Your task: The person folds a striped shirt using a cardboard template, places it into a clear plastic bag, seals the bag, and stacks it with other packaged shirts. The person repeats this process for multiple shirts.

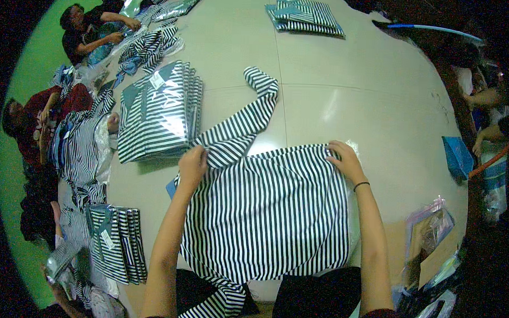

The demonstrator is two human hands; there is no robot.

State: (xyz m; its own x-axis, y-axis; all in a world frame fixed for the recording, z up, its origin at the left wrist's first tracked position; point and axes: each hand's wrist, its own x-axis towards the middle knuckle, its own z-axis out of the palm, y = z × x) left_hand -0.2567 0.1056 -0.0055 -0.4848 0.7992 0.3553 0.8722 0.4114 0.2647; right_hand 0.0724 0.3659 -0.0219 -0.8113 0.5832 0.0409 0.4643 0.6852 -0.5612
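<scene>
A black-and-white striped shirt (269, 215) lies spread out flat in front of me. One long sleeve stretches away toward the far side, and the other hangs down at the near edge between my legs. My left hand (192, 163) is closed on the shirt's upper left part, by the base of the far sleeve. At the far right corner, my right hand (346, 160) pinches the shirt's edge between thumb and fingers. A bit of blue cloth (171, 188) peeks out beside my left wrist.
A tall stack of bagged folded striped shirts (155, 116) stands just left of the sleeve. A smaller stack (116, 244) is nearer left, another pile (305, 18) at the far side. People sit along the left among loose shirts; plastic bags (431, 227) lie at right.
</scene>
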